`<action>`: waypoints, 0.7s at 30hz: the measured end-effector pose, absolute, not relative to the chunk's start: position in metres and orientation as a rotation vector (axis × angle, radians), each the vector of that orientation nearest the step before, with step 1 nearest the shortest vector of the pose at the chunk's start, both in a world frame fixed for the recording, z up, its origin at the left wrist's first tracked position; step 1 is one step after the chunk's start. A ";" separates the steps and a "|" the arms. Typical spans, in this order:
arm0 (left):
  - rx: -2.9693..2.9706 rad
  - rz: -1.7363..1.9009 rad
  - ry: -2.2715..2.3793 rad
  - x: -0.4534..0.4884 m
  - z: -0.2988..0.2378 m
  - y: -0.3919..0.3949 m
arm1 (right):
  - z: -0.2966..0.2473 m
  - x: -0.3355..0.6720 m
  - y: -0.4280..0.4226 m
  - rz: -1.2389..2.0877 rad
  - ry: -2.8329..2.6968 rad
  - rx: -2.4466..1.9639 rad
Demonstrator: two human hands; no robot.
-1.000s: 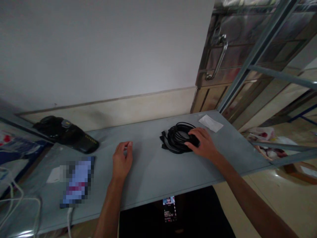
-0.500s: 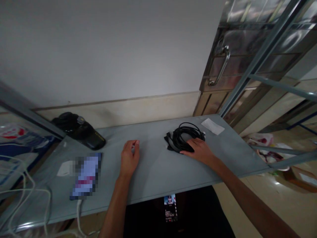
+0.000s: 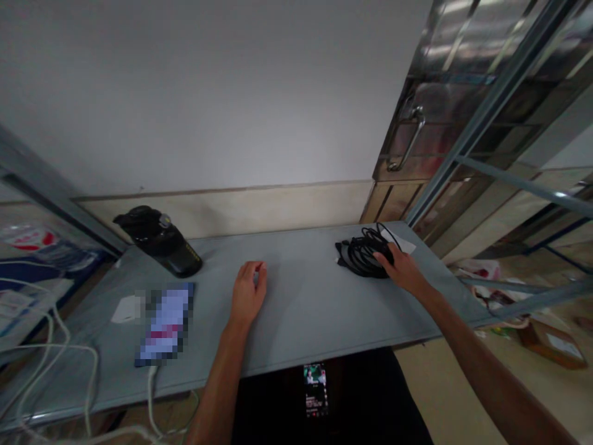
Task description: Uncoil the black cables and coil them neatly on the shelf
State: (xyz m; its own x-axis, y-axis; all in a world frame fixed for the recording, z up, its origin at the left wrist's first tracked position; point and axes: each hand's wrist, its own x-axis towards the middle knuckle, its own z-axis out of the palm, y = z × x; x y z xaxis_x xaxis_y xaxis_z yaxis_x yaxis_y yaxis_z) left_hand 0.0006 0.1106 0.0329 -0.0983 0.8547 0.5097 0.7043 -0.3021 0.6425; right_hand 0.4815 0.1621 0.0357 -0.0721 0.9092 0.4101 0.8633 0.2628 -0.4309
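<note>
1. Logging the right hand (image 3: 402, 270) on the black cable coil (image 3: 364, 253), which sits at the far right end of the grey metal shelf (image 3: 296, 315), just right of frame centre. Compared with the earlier views, the coil has shifted toward that far corner. Its loops now lie over the edge of a white paper slip (image 3: 404, 244), from which it stood apart before.
2. Right grip: the fingers are curled down onto the strands and the hand is mostly closed. We cannot tell whether they are clamped round the cable or only pressing on it.
3. Left grip: the left hand (image 3: 248, 293) rests mid-shelf, loosely curled, with nothing we can make out in it. It is well apart from the coil.
4. Nearby, at left of frame: a black bottle (image 3: 160, 241) lies at the shelf's far edge. Lower left, a pixelated flat object (image 3: 164, 324) lies beside a small white card (image 3: 125, 309), and a white cord (image 3: 151, 389) hangs below the near edge.
</note>
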 end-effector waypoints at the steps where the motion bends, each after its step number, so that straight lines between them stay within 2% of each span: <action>1: 1.989 1.358 1.748 0.000 0.033 0.111 | 0.043 0.484 0.163 0.130 -1.875 -1.613; 10: 1.973 1.369 1.745 -0.001 0.030 0.112 | 0.104 0.492 0.171 0.192 -1.457 -1.503; 21: 1.978 1.393 1.726 -0.001 0.029 0.113 | 0.192 0.467 0.163 0.458 -1.330 -1.084</action>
